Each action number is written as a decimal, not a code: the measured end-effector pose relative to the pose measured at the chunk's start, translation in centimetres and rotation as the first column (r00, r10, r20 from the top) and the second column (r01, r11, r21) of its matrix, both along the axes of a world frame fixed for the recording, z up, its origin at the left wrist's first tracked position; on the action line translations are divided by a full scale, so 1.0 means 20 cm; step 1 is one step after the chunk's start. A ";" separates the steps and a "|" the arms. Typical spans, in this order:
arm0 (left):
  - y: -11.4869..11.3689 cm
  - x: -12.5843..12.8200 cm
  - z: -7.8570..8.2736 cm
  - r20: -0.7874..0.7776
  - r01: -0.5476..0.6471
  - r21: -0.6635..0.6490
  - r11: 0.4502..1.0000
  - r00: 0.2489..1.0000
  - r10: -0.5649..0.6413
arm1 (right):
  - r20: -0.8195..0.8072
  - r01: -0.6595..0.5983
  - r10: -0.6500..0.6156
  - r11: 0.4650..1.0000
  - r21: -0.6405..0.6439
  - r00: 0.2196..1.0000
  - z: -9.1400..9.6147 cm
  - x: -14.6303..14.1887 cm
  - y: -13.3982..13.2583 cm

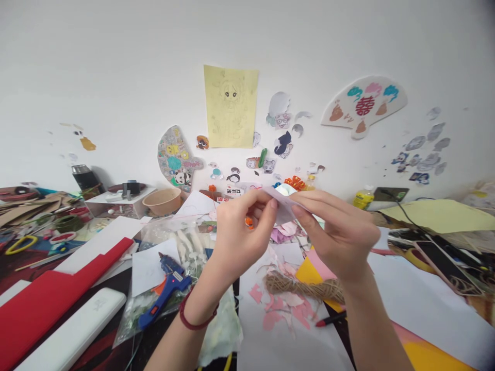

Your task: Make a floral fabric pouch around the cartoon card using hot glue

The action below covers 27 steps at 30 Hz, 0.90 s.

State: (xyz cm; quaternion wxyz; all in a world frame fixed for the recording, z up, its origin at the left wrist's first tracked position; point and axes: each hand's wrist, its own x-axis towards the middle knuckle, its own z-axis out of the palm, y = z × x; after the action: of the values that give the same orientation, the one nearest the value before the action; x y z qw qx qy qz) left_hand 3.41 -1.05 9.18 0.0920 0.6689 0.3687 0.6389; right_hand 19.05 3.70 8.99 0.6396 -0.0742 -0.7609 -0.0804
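While desk messy, wall w/ pics, L fingers & R fingers pinched tight on lilac paper

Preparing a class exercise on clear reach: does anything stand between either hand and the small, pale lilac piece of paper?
Nothing visible does: the left hand and right hand both pinch the paper directly. The coarse brown twine lies lower.

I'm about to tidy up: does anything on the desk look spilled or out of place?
Yes: pink scraps lie strewn over the white paper near the twine; their ragged shapes and loose scatter look like spilled offcuts.
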 end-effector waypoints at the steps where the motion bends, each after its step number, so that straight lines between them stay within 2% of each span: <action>1: 0.00 0.00 0.00 -0.008 -0.002 0.012 1.000 1.000 0.002 | -0.005 0.000 0.000 1.000 -0.001 1.000 0.00 0.00 0.00; 6: -0.03 0.03 0.01 -0.025 0.006 0.049 0.999 1.000 -0.005 | -0.007 -0.012 0.012 1.000 0.003 1.000 0.01 0.00 0.01; 9: -0.04 0.03 0.00 -0.018 -0.059 0.112 0.992 0.998 0.061 | -0.019 -0.030 0.030 1.000 -0.004 0.999 0.01 -0.01 0.00; 12: -0.02 0.00 0.01 -0.012 -0.197 0.233 0.952 0.979 0.205 | -0.041 -0.045 0.040 0.992 -0.119 0.998 0.01 -0.01 -0.01; 14: 0.00 -0.03 0.01 -0.029 -0.247 0.263 0.932 0.964 0.264 | -0.054 -0.075 0.065 0.973 -0.217 0.996 0.01 -0.01 -0.02; 19: 0.02 -0.06 0.02 -0.125 -0.207 0.212 0.955 0.963 0.237 | -0.065 -0.154 0.140 0.890 -0.430 0.988 0.00 0.00 -0.01; 23: 0.01 -0.05 0.01 -0.159 -0.200 0.230 0.953 0.958 0.239 | -0.098 -0.177 0.149 0.870 -0.461 0.984 0.00 0.00 0.00; 27: 0.01 -0.05 0.01 -0.161 -0.202 0.231 0.952 0.957 0.242 | -0.055 -0.169 0.162 0.868 -0.466 0.985 0.00 0.02 0.01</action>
State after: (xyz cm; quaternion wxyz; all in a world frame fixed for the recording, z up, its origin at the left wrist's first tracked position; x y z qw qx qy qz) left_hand 2.43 -0.91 9.38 -0.0878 0.6861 0.3784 0.6151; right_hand 19.36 3.85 9.08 0.6124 -0.1616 -0.7568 0.1616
